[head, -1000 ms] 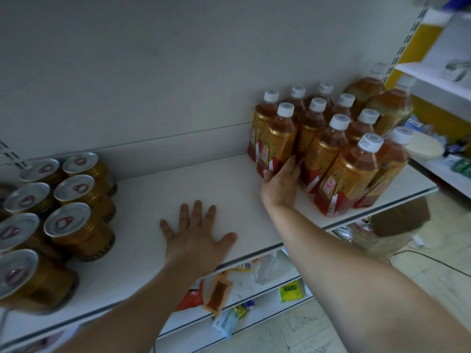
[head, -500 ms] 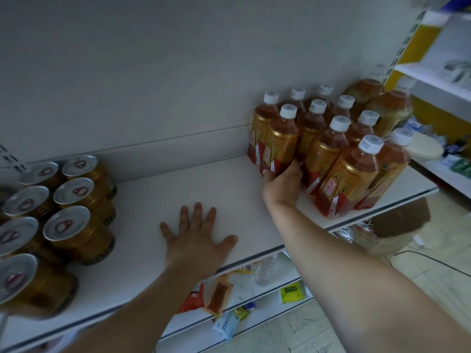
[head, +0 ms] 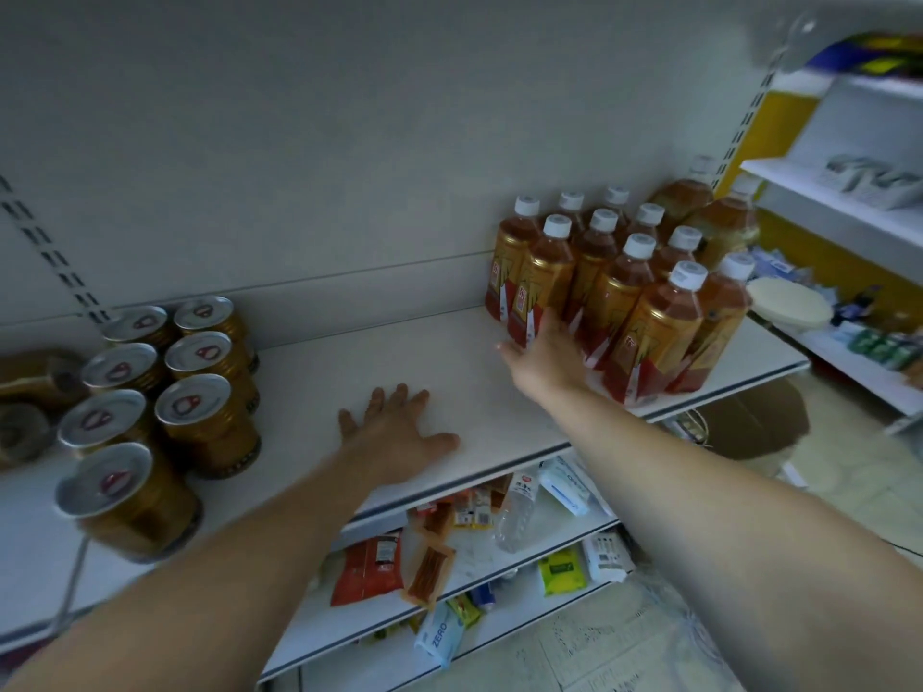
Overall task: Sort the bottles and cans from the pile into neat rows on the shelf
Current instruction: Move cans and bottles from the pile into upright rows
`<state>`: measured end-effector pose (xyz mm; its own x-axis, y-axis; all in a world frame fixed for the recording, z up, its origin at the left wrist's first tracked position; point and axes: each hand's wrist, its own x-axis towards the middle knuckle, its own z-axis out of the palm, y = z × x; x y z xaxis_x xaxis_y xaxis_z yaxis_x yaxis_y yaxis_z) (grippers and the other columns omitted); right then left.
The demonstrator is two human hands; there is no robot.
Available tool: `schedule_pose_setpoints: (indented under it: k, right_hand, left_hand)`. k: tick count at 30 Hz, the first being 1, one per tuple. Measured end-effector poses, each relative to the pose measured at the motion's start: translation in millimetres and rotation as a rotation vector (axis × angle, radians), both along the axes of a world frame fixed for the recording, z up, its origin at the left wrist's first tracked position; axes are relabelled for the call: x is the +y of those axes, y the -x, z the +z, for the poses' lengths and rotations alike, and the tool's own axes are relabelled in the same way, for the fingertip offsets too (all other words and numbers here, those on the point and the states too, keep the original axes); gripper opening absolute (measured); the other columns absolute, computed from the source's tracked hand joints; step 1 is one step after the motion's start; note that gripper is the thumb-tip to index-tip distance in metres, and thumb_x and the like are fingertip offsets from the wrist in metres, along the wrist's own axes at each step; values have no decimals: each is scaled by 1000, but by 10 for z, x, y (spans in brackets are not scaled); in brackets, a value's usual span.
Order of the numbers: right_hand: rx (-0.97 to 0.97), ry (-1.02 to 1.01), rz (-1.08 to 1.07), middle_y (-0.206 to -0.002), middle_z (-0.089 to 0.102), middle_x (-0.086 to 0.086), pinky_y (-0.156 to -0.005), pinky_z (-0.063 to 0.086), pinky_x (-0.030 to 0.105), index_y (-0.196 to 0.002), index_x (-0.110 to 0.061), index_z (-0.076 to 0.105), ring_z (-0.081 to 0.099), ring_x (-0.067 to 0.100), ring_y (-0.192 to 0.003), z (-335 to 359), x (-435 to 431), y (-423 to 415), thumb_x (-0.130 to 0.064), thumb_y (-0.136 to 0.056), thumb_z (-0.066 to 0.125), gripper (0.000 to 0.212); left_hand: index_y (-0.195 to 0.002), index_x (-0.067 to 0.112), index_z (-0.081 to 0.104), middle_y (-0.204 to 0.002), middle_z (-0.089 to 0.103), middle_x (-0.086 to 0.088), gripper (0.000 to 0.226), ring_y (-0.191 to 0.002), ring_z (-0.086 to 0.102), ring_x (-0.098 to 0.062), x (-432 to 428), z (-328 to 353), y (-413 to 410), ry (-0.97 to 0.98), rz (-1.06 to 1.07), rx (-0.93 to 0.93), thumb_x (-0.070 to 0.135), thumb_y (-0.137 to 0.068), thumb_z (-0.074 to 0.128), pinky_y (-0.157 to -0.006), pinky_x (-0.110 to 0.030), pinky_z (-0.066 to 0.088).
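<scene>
Several amber tea bottles [head: 619, 287] with white caps and red-and-gold labels stand in rows at the right end of the white shelf [head: 359, 372]. Two larger amber bottles [head: 719, 227] stand behind them. Several gold cans [head: 200, 392] with silver tops stand in two rows at the left. My right hand [head: 547, 357] rests with straight fingers against the base of the front-left bottle [head: 542, 287]. My left hand [head: 394, 432] lies flat, fingers spread, on the bare middle of the shelf.
Lower shelves hold snack packets [head: 369, 566], a clear water bottle [head: 517, 511] lying down and small packs. A neighbouring white shelf unit [head: 839, 202] with goods stands at the right. A brown cardboard box [head: 754, 422] sits on the floor below.
The view has pulled back and shifted. My right hand's fingers have straightened against the bottle base. My left hand stays flat on the shelf.
</scene>
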<state>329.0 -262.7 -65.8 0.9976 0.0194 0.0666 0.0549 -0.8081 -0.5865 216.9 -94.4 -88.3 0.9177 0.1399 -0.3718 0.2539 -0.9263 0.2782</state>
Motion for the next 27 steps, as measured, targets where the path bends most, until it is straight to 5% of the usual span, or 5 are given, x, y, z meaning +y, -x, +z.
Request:
schedule_pose_setpoints:
  k: [8,13,16,20,27]
  right_hand:
    - [-60,272,371,-149,38,15,-109,34,41,-146,-13,32,35,32,-136,686,359,419,-58,-89,52,76]
    - [-113,294,616,-150,37,11,-108,36,39,-148,-15,29,36,30,-136,1166,987,689,-56,-90,52,75]
    - [-153,291,779,-149,38,12,-106,38,38,-147,-13,30,38,31,-134,1373,1474,979,-54,-90,54,74]
    - [-163,247,948,-151,36,8,-106,38,37,-149,-16,28,39,29,-134,1488,2060,1550,-54,-91,54,74]
    - [-209,324,1146,-157,26,7,-111,32,38,-152,-19,22,31,28,-140,1422,3131,2477,-59,-90,50,79]
  left_hand:
    - [-151,26,15,-159,12,4,78,-145,12,-16,317,939,457,38,-57,-247,57,-89,50,-118,-37,12]
    - [-146,30,29,-154,28,6,68,-140,27,-16,620,1551,1122,-53,130,-362,52,-88,55,-114,-29,22]
    - [-111,29,47,-128,49,16,29,-118,44,-18,903,1672,1645,-115,198,-352,45,-88,55,-93,-16,35]
    - [-145,30,30,-155,26,2,71,-140,26,-23,1384,1603,2374,-216,414,-206,58,-85,54,-113,-44,26]
    - [-149,32,20,-159,15,2,75,-146,13,-22,2299,1329,3582,-306,632,-153,58,-86,51,-117,-50,15]
